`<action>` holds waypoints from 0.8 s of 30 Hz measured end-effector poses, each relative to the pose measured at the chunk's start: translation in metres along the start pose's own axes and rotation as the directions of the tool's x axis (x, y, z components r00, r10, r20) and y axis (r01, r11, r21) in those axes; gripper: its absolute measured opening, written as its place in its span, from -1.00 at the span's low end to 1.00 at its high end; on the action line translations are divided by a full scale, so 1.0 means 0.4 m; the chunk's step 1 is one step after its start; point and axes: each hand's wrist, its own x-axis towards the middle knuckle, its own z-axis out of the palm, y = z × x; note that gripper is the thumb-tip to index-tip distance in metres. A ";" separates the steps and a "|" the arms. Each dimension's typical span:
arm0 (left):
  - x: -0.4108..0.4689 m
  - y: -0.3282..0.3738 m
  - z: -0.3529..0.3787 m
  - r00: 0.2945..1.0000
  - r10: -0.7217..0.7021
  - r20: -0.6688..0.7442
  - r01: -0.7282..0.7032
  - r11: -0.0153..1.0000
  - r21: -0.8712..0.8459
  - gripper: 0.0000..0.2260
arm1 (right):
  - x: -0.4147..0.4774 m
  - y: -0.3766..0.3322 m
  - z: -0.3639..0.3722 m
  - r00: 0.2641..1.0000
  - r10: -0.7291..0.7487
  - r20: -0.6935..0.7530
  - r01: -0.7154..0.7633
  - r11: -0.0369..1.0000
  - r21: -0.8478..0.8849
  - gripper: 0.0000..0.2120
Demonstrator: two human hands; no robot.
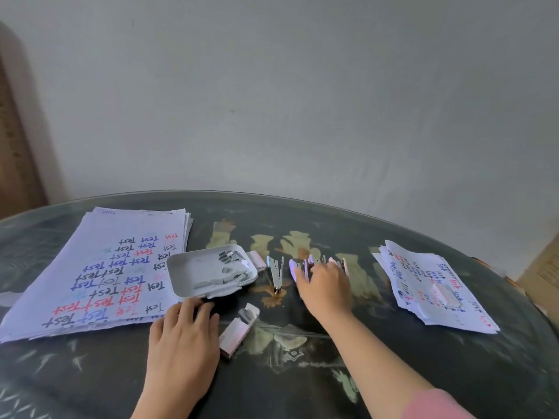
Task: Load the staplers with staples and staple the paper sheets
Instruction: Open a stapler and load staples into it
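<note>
The small lavender-and-metal staplers (298, 269) lay in a row on the dark glass-topped table (393, 343), just right of the pale grey plastic tray (187, 267) of loose silver staple strips (231, 256). The right hand (325, 282) reached over that row, but whether it gripped one could not be told. The left hand (184, 331) lay flat and relaxed at the tray's near edge. The staplers looked light, rigid and smooth, best pinched across their sides. The strips seemed brittle.

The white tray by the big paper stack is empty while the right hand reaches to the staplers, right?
Not empty: the head view shows the white tray holding loose staple strips. The right hand does reach to the staplers.
</note>
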 end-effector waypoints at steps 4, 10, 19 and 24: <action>-0.004 0.001 -0.009 1.000 -0.004 0.018 0.004 1.000 0.000 -0.62 | -0.025 -0.025 0.005 0.977 0.031 0.210 -0.020 0.998 -0.058 -0.65; 0.005 0.011 -0.022 0.995 -0.023 0.093 0.021 1.000 0.022 -0.68 | -0.117 -0.005 -0.102 0.979 0.033 0.201 -0.059 0.991 0.123 -0.74; -0.055 0.037 -0.115 0.975 -0.004 0.221 0.037 0.988 -0.147 -0.69 | -0.480 0.035 -0.210 0.940 -0.299 0.162 0.254 0.934 0.250 -0.72; -0.208 0.069 -0.158 0.921 0.009 0.390 0.013 0.998 -0.053 -0.46 | -0.527 0.002 -0.205 0.954 -0.258 0.153 0.219 0.947 0.235 -0.67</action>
